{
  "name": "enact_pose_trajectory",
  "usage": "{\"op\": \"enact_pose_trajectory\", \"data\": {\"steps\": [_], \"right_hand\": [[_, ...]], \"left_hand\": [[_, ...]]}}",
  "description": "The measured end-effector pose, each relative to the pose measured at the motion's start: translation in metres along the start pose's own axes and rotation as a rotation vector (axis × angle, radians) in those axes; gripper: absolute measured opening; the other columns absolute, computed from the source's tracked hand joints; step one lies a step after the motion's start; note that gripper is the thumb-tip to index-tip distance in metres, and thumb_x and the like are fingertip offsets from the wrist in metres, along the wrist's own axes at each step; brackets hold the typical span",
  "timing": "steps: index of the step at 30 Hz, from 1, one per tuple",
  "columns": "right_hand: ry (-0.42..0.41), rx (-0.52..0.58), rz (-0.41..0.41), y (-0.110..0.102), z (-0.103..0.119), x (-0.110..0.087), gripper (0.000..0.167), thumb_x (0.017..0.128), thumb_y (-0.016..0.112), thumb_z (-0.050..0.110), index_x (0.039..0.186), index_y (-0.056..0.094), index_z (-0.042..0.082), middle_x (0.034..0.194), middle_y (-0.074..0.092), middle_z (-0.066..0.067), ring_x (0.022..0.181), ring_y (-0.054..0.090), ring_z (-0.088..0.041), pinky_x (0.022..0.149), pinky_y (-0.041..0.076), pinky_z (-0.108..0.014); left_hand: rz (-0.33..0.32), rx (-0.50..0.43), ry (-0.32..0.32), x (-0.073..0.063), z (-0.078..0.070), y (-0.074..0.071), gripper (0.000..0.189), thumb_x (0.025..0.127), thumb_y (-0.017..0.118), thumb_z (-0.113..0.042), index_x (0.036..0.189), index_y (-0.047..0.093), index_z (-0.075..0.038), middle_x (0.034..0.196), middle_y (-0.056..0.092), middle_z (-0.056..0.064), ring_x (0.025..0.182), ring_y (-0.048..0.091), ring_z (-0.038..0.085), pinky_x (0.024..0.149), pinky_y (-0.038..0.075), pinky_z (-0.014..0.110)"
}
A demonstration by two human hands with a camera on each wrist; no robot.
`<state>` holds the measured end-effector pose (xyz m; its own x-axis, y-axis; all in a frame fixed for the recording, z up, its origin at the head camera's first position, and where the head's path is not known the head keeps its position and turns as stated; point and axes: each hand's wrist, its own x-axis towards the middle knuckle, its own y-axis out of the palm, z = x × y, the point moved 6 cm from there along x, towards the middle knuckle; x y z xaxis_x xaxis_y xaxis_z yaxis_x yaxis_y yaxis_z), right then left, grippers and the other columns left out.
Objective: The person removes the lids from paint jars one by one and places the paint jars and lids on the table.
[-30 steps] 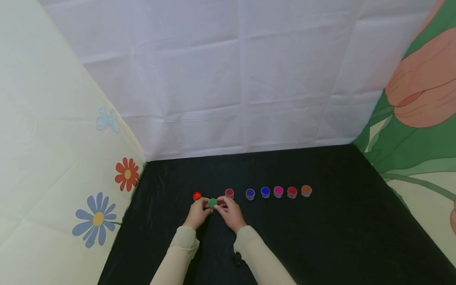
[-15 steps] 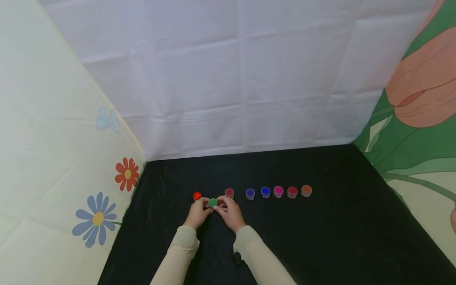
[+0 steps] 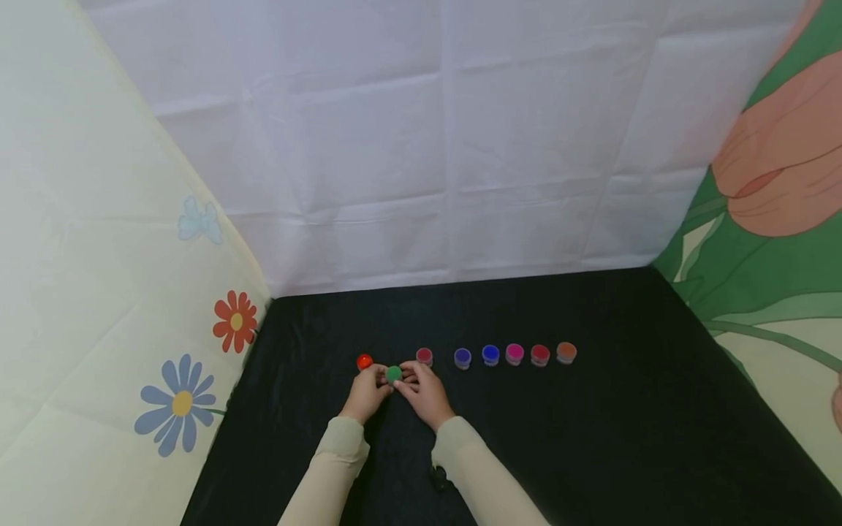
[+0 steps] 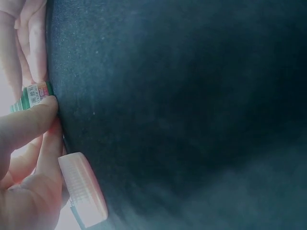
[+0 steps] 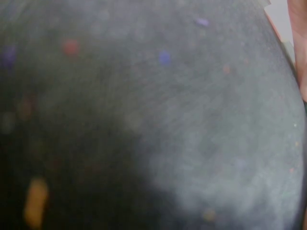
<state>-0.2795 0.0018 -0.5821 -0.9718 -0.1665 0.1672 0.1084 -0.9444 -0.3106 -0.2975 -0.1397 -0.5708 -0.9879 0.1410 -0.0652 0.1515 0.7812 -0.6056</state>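
Note:
A small pot with a green lid (image 3: pixel 393 374) is pinched between both hands. On its left side my left hand (image 3: pixel 365 394) grips it with thumb and fingers; my right hand (image 3: pixel 426 391) holds the opposite side. The left wrist view shows the pot's printed label and green rim (image 4: pixel 36 95), the thumb lying across it. Close to the left fingers stands a pot with an orange-red lid (image 3: pixel 365 361). A dark red-lidded pot (image 3: pixel 424 356) is just beyond the right fingers. In the right wrist view only part of a finger (image 5: pixel 300 48) shows at the edge.
Farther right along the black cloth (image 3: pixel 592 438) runs a row of several similar pots, from a violet-lidded pot (image 3: pixel 463 358) to an orange-lidded pot (image 3: pixel 566 353). A white cloth wall (image 3: pixel 447 183) rises behind. Patterned curtains flank both sides.

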Motion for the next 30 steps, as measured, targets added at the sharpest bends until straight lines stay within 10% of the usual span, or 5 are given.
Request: {"op": "enact_pose_trajectory", "data": {"steps": [30], "right_hand": [[-0.042,-0.051,0.008,-0.0008,0.0026,-0.0011,0.032,0.101,0.063,0.012,0.131,0.064,0.003,0.111,0.061,-0.011,0.099,0.064,-0.026,0.088,0.057,-0.040]], "left_hand": [[0.000,0.015,0.002,0.0002,-0.0005,-0.0004,0.028,0.087,0.074,0.006,0.112,0.062,0.009,0.105,0.069,0.019,0.099,0.067,0.032,0.087,0.055,0.047]]}}
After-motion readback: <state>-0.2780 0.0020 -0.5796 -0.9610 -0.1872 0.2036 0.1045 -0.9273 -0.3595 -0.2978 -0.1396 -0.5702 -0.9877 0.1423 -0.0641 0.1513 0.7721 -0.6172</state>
